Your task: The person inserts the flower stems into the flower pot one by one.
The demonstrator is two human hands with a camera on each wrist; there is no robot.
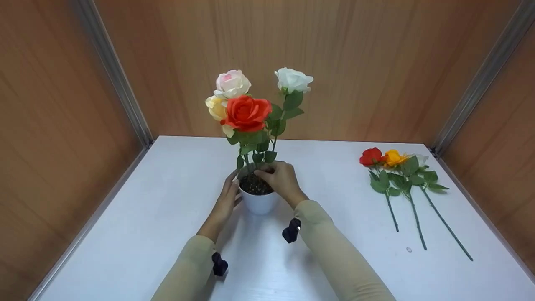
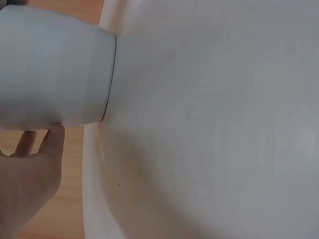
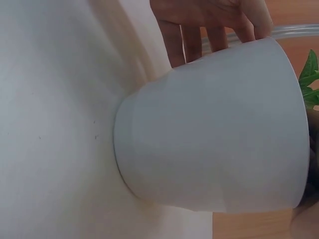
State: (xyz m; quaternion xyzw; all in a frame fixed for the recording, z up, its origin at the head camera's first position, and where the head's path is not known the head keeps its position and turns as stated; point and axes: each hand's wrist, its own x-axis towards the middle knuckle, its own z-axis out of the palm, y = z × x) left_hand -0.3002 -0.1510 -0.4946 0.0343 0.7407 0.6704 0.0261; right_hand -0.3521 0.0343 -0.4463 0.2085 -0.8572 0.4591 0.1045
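The white pot (image 1: 260, 205) stands upright on the white table (image 1: 104, 234), between the two hands, with the dark soil (image 1: 256, 187) in its mouth just beneath the fingertips of the right hand (image 1: 284, 179). That hand reaches in over the right rim, thumb toward the left and fingers bent, close to where the stems enter the soil; whether it pinches a stem or only presses the soil, I cannot tell. The left hand (image 1: 225, 198) lies along the pot's left side, fingers fairly straight and touching the outer wall rather than wrapped around it.

The key relation is between the right hand and the upright stems: the white rose (image 1: 293, 80) rises above and beyond that hand, its long axis close to vertical with a lean to the right, its lower stem passing down toward the fingers. The large red rose (image 1: 247, 113), the pink-white rose (image 1: 233, 84) and the yellow rose (image 1: 216, 108) stand more to the left.

Well apart on the right lie three cut flowers (image 1: 411, 205), blooms at the far end, stems slanting near and rightward; the right hand is the nearer one to them
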